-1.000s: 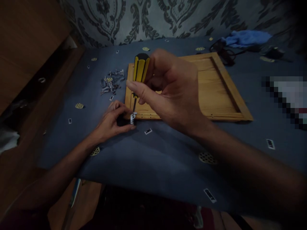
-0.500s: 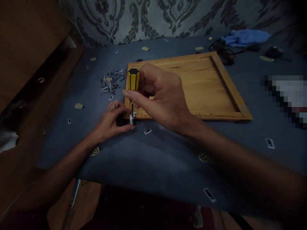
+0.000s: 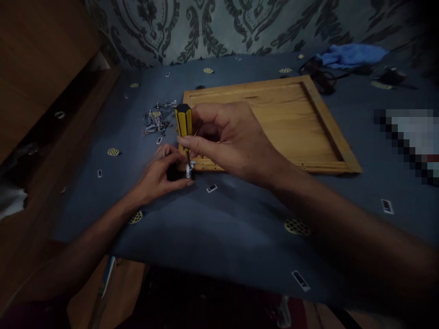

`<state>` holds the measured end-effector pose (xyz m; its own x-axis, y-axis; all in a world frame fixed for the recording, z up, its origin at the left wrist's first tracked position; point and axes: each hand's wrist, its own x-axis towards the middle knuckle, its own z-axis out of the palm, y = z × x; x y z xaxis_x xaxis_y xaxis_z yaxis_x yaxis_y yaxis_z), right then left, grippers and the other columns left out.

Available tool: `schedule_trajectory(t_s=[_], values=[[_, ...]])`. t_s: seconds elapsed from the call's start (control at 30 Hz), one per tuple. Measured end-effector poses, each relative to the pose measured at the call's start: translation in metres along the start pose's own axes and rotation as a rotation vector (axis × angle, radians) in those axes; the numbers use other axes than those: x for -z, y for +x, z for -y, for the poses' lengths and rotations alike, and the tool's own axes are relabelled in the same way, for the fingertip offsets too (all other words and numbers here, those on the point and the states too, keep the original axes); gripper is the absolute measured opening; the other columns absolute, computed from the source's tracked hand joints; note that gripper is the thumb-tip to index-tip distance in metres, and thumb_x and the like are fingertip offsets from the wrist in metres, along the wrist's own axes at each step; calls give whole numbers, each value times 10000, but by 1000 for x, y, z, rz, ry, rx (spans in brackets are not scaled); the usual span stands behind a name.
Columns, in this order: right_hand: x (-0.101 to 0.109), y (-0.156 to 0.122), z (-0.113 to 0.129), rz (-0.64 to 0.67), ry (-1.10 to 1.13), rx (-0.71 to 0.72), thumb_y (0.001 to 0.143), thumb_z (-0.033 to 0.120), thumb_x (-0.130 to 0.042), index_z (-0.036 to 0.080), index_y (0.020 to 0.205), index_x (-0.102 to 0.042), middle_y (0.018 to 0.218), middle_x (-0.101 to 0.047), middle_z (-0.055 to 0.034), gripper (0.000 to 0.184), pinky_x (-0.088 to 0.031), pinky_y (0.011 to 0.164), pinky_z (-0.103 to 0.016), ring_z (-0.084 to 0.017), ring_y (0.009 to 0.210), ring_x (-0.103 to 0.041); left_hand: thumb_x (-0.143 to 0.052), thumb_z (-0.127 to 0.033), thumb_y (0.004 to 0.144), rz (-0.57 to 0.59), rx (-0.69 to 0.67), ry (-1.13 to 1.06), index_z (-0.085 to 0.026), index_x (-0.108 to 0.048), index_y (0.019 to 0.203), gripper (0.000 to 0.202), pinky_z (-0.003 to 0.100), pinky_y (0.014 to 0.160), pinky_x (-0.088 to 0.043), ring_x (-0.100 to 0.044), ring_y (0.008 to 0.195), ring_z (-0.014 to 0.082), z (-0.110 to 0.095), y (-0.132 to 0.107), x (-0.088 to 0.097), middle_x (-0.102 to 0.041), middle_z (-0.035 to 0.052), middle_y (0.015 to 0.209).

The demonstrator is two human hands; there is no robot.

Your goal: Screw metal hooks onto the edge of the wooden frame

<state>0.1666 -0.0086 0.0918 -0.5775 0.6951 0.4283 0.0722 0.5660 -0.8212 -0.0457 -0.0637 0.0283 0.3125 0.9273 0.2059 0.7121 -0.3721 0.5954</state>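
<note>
A screwdriver [image 3: 184, 121] with a yellow and black handle is pinched in my right hand [image 3: 233, 137]. Its shaft points down at a small metal hinge [image 3: 190, 170] on the near left corner of a framed wooden panel [image 3: 274, 123]. My left hand [image 3: 157, 176] curls around that corner, fingertips at the frame and thumb by the lower end of the hinge, steadying it. The screwdriver tip meets the hinge, but the screw itself is too small to make out. My right hand hides part of the panel's left side.
Several loose metal hinges [image 3: 157, 122] lie in a pile left of the panel. A blue cloth [image 3: 353, 55] and dark cabled items [image 3: 318, 77] are at the back right. A wooden cabinet [image 3: 41, 59] borders the left side; a patterned wall [image 3: 233, 32] stands behind the blue-grey covered surface [image 3: 233, 246].
The screwdriver's handle has tipped to the left and dropped slightly, with my right hand turning along with it. My left hand and the hinge stay in place.
</note>
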Motion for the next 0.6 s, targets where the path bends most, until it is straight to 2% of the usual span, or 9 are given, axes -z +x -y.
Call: schedule_trajectory(t_s=[0.13,0.4,0.6], values=[[-7,-2,-5,-97,-33,49,885,302,-778,241,741,-489,745,-579,24,328,-547,706,-310,-165,750,-581,-789,-573,845,-8,-33,-1,-230,-686,1058,417,398,910,-506,-596,1032,259,0,0,0,-637,51,1048],[-5,-4,0,-230,-135,121,940,411,-723,243,762,-490,754,-571,15,338,-536,663,-288,-151,712,-582,-778,-594,849,-45,-55,-19,-234,-699,1072,431,403,900,-512,-598,1035,259,5,-1,-5,-630,66,1072],[-2,-4,-3,-226,-254,125,906,331,-725,244,761,-477,750,-601,15,300,-532,708,-308,-171,739,-626,-787,-586,842,-46,-47,-26,-267,-709,1114,427,404,886,-514,-598,1026,258,6,-1,-5,-624,60,1053]])
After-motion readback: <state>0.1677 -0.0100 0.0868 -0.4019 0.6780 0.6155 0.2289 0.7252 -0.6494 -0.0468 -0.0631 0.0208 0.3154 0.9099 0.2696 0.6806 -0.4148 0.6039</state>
